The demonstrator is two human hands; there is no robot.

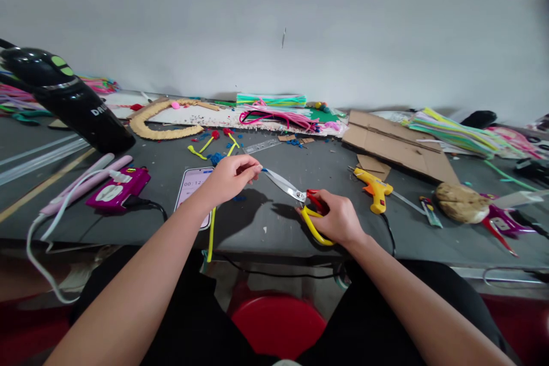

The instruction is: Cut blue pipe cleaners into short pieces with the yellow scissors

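Observation:
My right hand (338, 220) is closed around the yellow and red handles of a pair of scissors (295, 193), whose steel blades point left over the grey table (266, 223). My left hand (231, 177) is pinched shut at the blade tips, on something too small to make out. A yellow-green pipe cleaner (211, 234) hangs down below that hand, past the table's front edge. A phone (192, 186) showing a timer lies under my left wrist.
A yellow glue gun (375, 187) lies right of the scissors. Cardboard sheets (398, 143), pipe cleaner bundles (274, 111), a clear ruler (261, 146) and a cardboard arc (158, 126) crowd the back. A black tool (64, 97) and magenta device (115, 190) sit left; a red stool (278, 323) shows below.

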